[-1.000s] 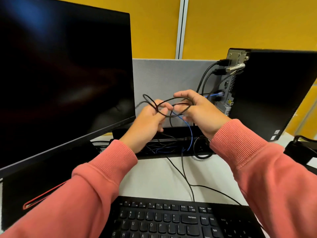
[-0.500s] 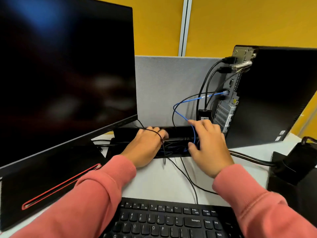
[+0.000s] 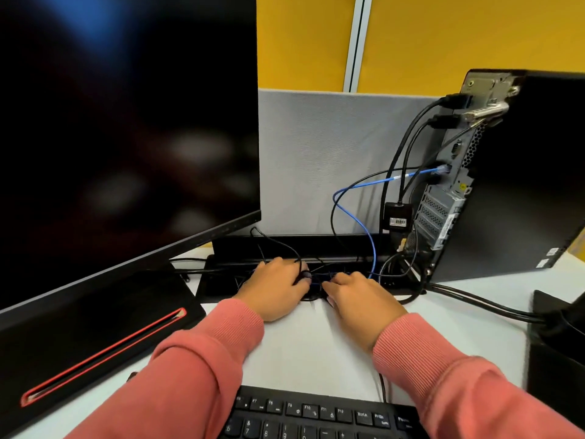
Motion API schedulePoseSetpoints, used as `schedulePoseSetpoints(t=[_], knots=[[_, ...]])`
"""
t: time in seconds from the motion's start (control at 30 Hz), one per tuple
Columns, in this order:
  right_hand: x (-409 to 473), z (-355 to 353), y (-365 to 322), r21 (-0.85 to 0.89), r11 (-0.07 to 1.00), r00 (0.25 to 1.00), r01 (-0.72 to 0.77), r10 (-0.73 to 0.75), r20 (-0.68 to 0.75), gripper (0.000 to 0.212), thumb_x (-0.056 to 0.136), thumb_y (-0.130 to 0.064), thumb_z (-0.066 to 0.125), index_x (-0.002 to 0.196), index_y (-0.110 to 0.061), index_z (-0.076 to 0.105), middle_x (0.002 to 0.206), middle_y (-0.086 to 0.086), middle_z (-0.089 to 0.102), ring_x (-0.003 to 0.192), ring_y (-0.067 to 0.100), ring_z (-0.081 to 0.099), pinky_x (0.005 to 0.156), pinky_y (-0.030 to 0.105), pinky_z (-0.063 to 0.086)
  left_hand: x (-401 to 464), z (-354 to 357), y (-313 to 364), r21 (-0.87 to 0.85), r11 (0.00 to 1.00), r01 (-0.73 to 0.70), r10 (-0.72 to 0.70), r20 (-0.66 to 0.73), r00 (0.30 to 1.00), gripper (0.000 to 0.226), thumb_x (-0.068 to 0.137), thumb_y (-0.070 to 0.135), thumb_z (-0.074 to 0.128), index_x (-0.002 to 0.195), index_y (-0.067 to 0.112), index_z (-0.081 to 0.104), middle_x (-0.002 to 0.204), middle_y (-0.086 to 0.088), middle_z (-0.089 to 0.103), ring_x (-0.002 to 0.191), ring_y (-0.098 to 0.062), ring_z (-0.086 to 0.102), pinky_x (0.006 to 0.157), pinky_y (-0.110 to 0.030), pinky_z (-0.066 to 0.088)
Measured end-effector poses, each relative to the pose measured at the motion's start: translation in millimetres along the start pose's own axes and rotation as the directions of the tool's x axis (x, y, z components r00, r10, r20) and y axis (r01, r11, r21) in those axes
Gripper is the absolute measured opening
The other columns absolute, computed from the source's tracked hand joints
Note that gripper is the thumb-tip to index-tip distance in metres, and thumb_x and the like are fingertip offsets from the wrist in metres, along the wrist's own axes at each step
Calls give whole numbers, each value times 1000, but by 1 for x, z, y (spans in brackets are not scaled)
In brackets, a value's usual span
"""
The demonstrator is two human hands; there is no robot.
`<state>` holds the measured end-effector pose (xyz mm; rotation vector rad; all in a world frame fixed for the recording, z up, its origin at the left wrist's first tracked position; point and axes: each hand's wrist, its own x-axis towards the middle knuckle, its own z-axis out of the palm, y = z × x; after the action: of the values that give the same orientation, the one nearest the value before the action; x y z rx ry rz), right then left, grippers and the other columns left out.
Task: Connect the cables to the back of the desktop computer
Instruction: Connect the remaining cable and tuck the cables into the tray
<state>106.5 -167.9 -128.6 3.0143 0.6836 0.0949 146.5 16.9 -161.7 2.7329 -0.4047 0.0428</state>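
Both hands lower than before, now at black cable tray (image 3: 221, 282) on white desk (image 3: 316, 343); left hand (image 3: 278, 288) fingers curl round thin black cable (image 3: 278, 242), right hand (image 3: 364, 299) fingers among tangled cables, grip unclear

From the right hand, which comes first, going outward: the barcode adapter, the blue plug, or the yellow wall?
1. Barcode adapter, hanging just above and right of the right hand.
2. Blue plug, higher, in the computer's back.
3. Yellow wall, farthest, behind everything.
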Motion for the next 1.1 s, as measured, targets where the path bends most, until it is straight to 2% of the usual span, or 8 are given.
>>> schedulePoseSetpoints(t=[0.17,0.3,0.47,0.57,0.67,0.77,0.9,1.1], knots=[[15,-9,6,-132,990,992,-54,68,103,33,101,-13,39,125,-21,59,122,0,58,120,26,44,93,38,37,-16,-13,-10,-353,934,-63,81,38,996,43,97,59,49,138,46,45,127,13,57,121,-8,52,104,-36,42],[21,-11,6,-189,979,985,-76,103,140,29,101,-15,37,116,-18,61,117,2,64,120,26,45,94,37,37,-20,-17,-5,-315,945,-90,102,22,995,57,93,65,52,144,41,44,127,19,53,121,-2,49,107,-30,41],[22,-23,8,31,990,984,-136,131,124,31,98,-19,44,126,-23,55,119,11,58,114,32,56,91,36,43,-12,-9,2,-164,982,97,-107,-49,993,58,88,78,30,94,31,62,99,9,66,97,-21,64,89,-42,53],[13,-21,15,297,954,990,-39,77,-117,45,94,-22,53,137,-36,47,118,-2,59,113,22,55,91,35,49,-9,-5,4,-81,988,133,-137,-48,989,38,95,63,43,92,29,61,94,3,68,92,-27,66,81,-43,56],[16,-15,11,230,969,979,89,-42,-201,39,102,-29,49,141,-33,51,123,-10,62,117,16,51,96,35,47,-9,-5,5,-100,985,141,-146,-37,989,32,97,56,48,90,29,64,95,2,68,91,-25,66,81,-42,56],[26,-1,11,74,996,996,51,-45,-76,33,103,-24,44,131,-29,60,114,-4,68,110,22,59,91,38,49,-11,-9,7,-72,990,124,-123,19,992,34,102,49,42,117,31,67,117,2,69,114,-26,62,99,-44,49],[33,6,18,46,998,999,-40,39,19,45,94,-4,41,126,-28,62,111,1,67,109,27,62,90,36,50,-23,-23,9,57,996,71,-78,132,988,44,108,40,33,150,33,46,144,3,55,141,-22,41,115,-46,28],[36,7,14,65,995,989,-78,69,132,33,99,-17,36,116,-19,64,121,1,49,114,26,44,89,36,32,-68,-54,-10,-72,984,-164,138,-272,952,28,104,36,48,127,35,64,122,24,60,119,1,52,105,-30,42]])
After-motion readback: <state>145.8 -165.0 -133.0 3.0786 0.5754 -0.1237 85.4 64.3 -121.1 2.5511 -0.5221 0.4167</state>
